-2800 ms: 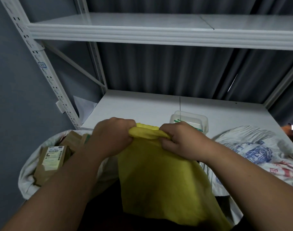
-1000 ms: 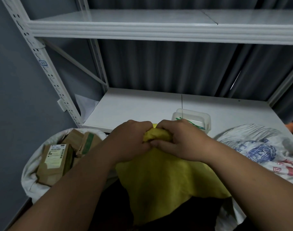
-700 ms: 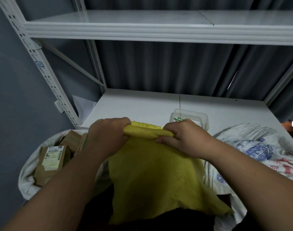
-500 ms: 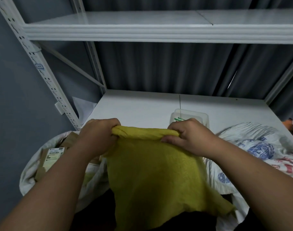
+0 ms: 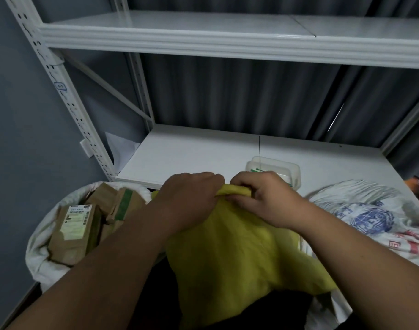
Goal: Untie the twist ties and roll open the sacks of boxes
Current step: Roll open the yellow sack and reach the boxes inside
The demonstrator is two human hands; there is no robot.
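A yellow sack (image 5: 239, 253) stands in front of me, its top edge bunched into a roll. My left hand (image 5: 189, 203) and my right hand (image 5: 263, 198) both grip that rolled rim, close together, fingers curled round the fabric. To the left a white sack (image 5: 44, 248) sits rolled open with several brown cardboard boxes (image 5: 75, 232) inside. At the right lies a white printed sack (image 5: 370, 215) with blue and red markings. What is inside the yellow sack is hidden.
A white metal rack holds a lower shelf (image 5: 191, 156) behind the sacks and an upper shelf (image 5: 227, 36) overhead. A clear plastic tub (image 5: 275, 166) with green ties stands on the lower shelf behind my right hand. A dark curtain hangs behind; a grey wall is at the left.
My hands, spread apart along the yellow sack's rolled rim half a second ago, have come together at its middle, bunching the rim. The sack's top sits slightly lower.
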